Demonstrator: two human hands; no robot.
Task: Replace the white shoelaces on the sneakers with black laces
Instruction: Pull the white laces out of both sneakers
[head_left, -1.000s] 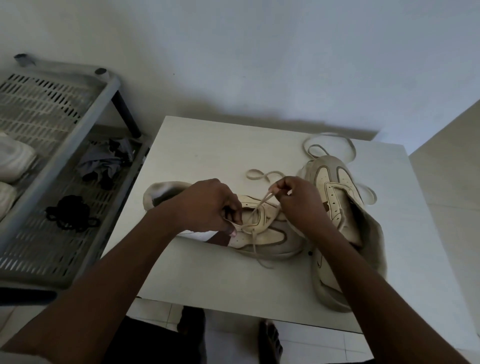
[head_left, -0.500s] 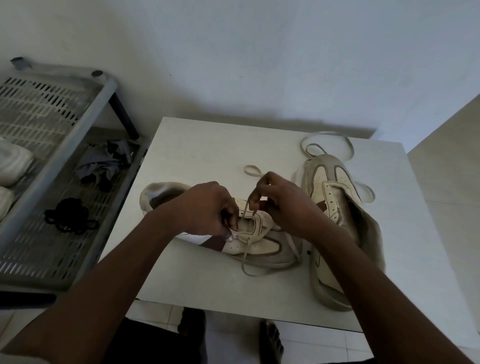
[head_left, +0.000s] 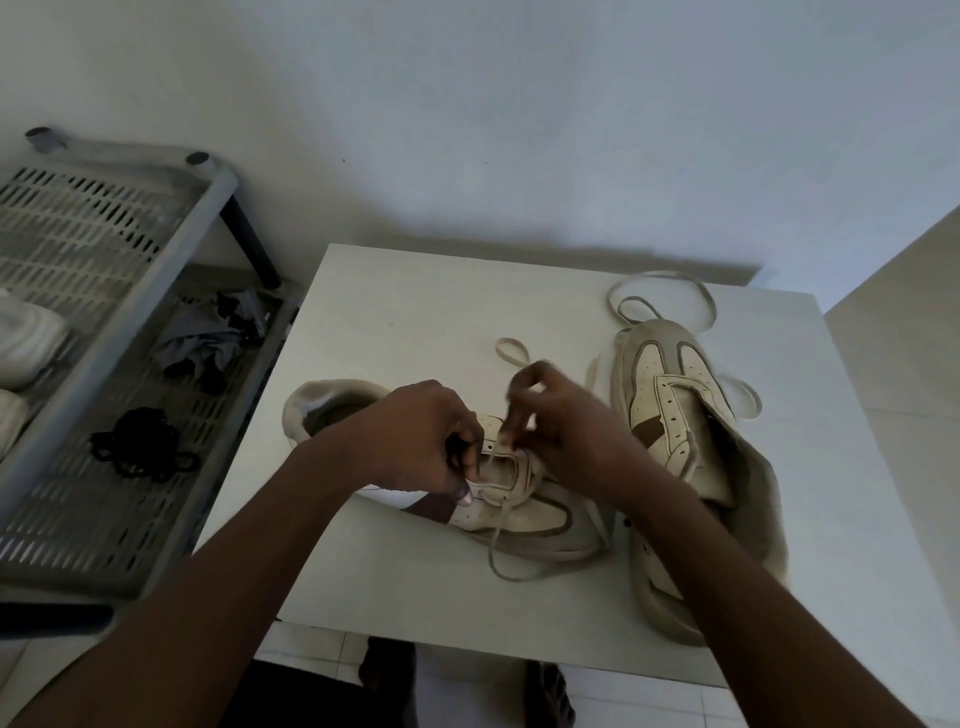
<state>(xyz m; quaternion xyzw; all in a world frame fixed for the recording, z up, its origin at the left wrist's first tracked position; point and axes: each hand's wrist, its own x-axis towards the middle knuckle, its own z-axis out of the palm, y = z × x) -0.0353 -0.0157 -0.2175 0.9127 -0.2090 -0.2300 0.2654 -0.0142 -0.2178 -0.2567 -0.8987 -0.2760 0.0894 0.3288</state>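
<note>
right hand (head_left: 571, 431) | shifted left, closer to left hand (head_left: 421, 441) above sneaker (head_left: 519, 514) | white lace (head_left: 524, 578) | slackened; longer loop fell on table (head_left: 415, 322), near side

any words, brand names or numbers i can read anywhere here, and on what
None readable.
The sneaker under the hands, the other sneaker and the white lace show no legible logo.
The table, the rack and the wall carry no print.

Two sneakers (head_left: 524, 512) (head_left: 670, 410), two hands (head_left: 415, 441) (head_left: 566, 431), two white laces (head_left: 519, 574) (head_left: 660, 283), one black lace bundle (head_left: 137, 447), one table (head_left: 415, 312).
</note>
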